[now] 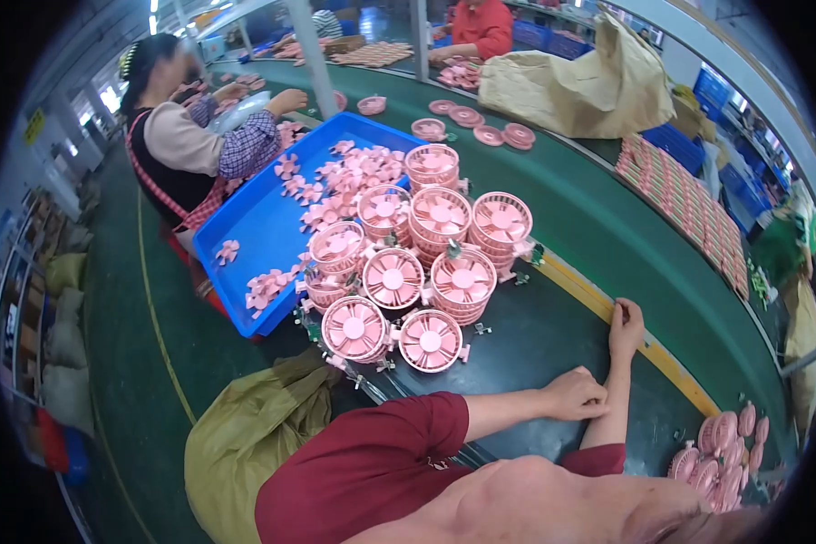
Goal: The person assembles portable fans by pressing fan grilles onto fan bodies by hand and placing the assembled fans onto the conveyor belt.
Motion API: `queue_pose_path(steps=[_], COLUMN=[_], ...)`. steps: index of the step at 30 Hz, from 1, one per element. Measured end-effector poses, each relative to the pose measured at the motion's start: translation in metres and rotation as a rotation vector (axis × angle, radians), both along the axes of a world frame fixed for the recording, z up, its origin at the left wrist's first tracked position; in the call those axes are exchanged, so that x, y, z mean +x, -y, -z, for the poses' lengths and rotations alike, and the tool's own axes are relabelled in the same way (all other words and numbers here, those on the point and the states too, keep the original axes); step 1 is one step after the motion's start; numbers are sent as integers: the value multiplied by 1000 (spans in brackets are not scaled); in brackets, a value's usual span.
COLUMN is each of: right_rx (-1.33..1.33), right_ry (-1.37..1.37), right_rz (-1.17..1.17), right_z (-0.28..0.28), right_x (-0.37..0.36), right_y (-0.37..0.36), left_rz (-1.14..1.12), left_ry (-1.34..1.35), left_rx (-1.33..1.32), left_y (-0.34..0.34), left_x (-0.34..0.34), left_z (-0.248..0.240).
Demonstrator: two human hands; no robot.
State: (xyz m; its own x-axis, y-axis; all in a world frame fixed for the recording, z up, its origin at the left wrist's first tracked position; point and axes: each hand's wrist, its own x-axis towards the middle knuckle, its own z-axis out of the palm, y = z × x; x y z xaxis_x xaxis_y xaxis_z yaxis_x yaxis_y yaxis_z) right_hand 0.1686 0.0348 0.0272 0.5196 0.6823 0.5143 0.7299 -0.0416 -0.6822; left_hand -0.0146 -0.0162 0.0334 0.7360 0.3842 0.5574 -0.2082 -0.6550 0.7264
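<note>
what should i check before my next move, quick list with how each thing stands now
1. Left hand free: not ok, it is at the right forearm.
2. Right hand without a part in it: ok as far as seen; it is at the yellow strip, and nothing shows in its grasp.
3. Loose pink fan blades available: ok, many lie in the blue tray.
4. Stacked pink fan units steady: cannot tell, one view doesn't show how firmly they sit.
5. Co-worker's hand apart from yours: ok, it is beyond the tray.
</note>
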Motion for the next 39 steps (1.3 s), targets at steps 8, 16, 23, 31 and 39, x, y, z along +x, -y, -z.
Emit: queue_pose_path(steps=[8,16,23,31,39], right_rx=[-12,-6,-27,-65,-72], right_ry=[22,95,92,116,103], right_rz=[-32,-7,-20,3,-2], right_z=[0,-6,-5,-6,-8], right_x=[4,11,6,3,6], right_y=[2,10,7,6,8], left_rz=[96,102,101,76,63], left_ry=[-86,-38,-55,-45,-35], left_rx=[-50,-40,-78,-42,-32], left_y=[3,8,5,5,8], left_x=[-4,5,2,3,3], left_z=[-8,-5,-4,-2,-4])
